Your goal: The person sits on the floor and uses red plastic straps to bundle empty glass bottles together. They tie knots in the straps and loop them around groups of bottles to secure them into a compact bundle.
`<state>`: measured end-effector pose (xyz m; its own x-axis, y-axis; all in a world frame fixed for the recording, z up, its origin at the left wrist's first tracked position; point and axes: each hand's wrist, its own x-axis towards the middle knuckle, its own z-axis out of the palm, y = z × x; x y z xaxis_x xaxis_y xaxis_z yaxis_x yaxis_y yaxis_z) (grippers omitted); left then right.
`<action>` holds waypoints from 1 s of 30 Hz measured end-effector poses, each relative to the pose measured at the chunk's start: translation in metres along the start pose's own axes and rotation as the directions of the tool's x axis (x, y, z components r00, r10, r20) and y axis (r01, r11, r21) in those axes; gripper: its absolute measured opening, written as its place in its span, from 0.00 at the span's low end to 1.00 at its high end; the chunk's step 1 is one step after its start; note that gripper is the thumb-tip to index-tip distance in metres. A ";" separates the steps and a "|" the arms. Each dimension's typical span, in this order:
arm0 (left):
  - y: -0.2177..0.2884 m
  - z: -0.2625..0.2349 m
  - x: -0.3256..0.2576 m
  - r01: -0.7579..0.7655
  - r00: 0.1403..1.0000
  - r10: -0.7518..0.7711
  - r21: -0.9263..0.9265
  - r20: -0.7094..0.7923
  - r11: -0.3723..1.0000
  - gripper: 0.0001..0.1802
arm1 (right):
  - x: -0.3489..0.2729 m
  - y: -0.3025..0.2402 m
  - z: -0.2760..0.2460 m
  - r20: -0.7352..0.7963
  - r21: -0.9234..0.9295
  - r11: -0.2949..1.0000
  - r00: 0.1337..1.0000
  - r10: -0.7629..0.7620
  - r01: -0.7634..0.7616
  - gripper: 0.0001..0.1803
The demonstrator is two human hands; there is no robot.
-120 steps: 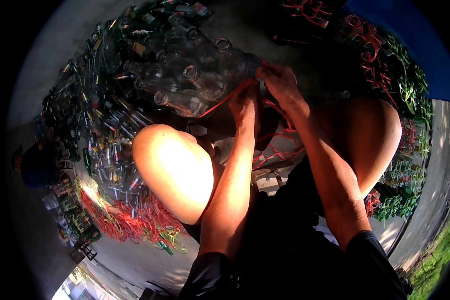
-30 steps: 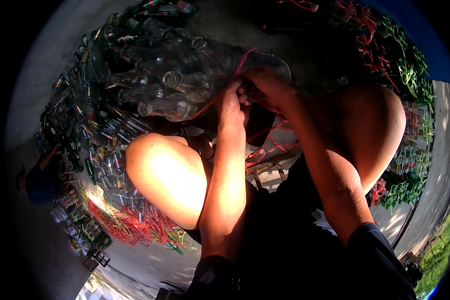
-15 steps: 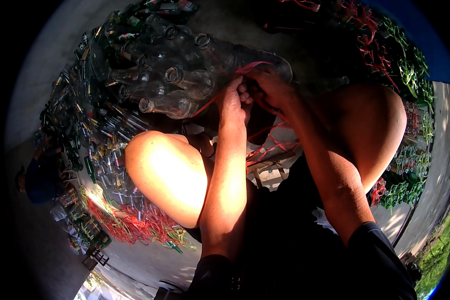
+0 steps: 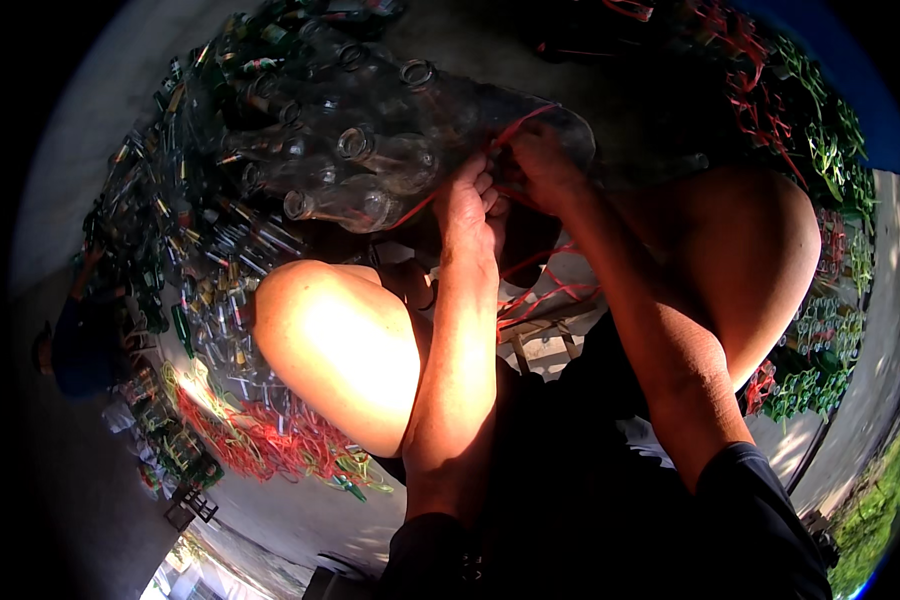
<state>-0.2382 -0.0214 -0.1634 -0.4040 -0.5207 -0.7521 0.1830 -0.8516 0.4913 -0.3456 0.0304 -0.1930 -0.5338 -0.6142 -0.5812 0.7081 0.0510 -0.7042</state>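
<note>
In front of my knees lies a bundle of clear glass bottles [image 4: 388,160], their open mouths toward the left. A red plastic strap [image 4: 522,122] runs around the bundle and passes between my hands. My left hand [image 4: 467,200] is closed on the strap at the near side of the bottles, fingers curled. Just beside it, my right hand [image 4: 538,165] is closed too and pinches the strap close to the bottle bases. Its fingertips are partly in shadow. Loose red strap ends [image 4: 555,290] hang below my hands between my legs.
A large heap of loose bottles [image 4: 185,215] spreads along the left. Red and green straps [image 4: 270,440] lie on the floor at lower left, near a crouching person [image 4: 85,345]. Strapped bottle bundles [image 4: 820,330] stand in rows at right. Beneath me is a wooden stool [image 4: 545,335].
My right hand has shifted slightly, and the strap by it now stretches up across the bundle's bases. The view has moved a little; both hands stay closed on the strap.
</note>
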 end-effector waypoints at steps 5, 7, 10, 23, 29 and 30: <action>-0.004 0.002 -0.004 -0.015 1.000 0.014 -0.012 -0.008 1.000 0.09 | 0.007 0.000 -0.014 0.131 0.023 1.000 0.991 -0.006 0.003 0.05; -0.004 -0.002 -0.002 -0.013 1.000 0.013 -0.017 0.005 1.000 0.09 | 0.005 -0.001 -0.014 0.123 0.028 0.999 0.992 0.011 -0.014 0.05; -0.005 -0.009 0.002 -0.005 0.999 0.007 -0.030 0.042 1.000 0.09 | -0.002 -0.004 -0.009 0.077 0.015 0.996 0.994 0.082 -0.083 0.04; -0.007 0.000 -0.004 -0.074 0.997 0.073 -0.027 -0.029 0.997 0.07 | 0.001 0.000 -0.005 0.064 -0.014 0.999 0.997 -0.032 0.033 0.07; -0.008 -0.005 -0.008 -0.085 0.994 0.083 0.024 0.075 0.996 0.07 | -0.003 -0.003 -0.009 0.096 -0.034 0.999 0.995 -0.024 0.027 0.06; -0.009 -0.006 -0.008 -0.081 0.995 0.079 0.045 0.058 0.996 0.08 | -0.006 -0.004 -0.010 0.041 -0.061 0.998 0.999 0.018 -0.015 0.07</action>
<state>-0.2312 -0.0105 -0.1643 -0.4397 -0.5817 -0.6843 0.1750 -0.8028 0.5700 -0.3501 0.0419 -0.1908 -0.5017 -0.6452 -0.5762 0.6864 0.1084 -0.7191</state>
